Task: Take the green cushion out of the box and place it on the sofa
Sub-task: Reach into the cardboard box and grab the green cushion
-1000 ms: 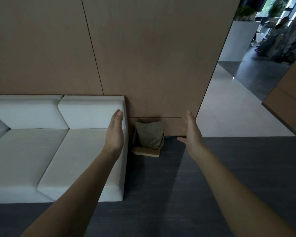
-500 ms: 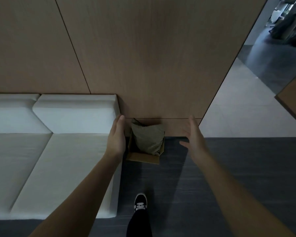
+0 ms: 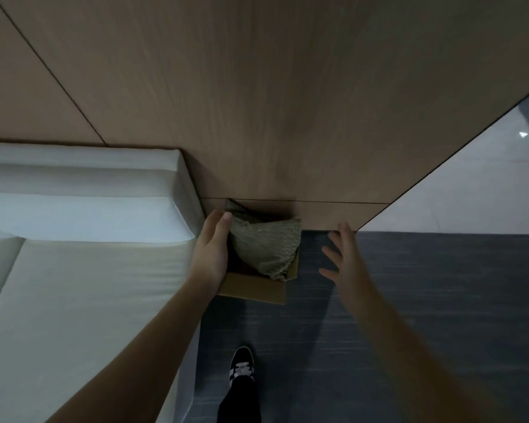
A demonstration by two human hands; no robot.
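Lounge or lobby: white sofa, wood-panelled wall, grey carpet.

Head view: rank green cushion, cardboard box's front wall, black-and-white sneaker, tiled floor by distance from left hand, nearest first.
1. Green textured cushion: at the fingertips of the left hand, to its right; contact can't be confirmed.
2. Brown cardboard box front wall: just below-right of the hand's wrist.
3. Black-and-white sneaker: lower down, on the dark carpet.
4. Pale tiled floor: far right, past the wood wall's corner.
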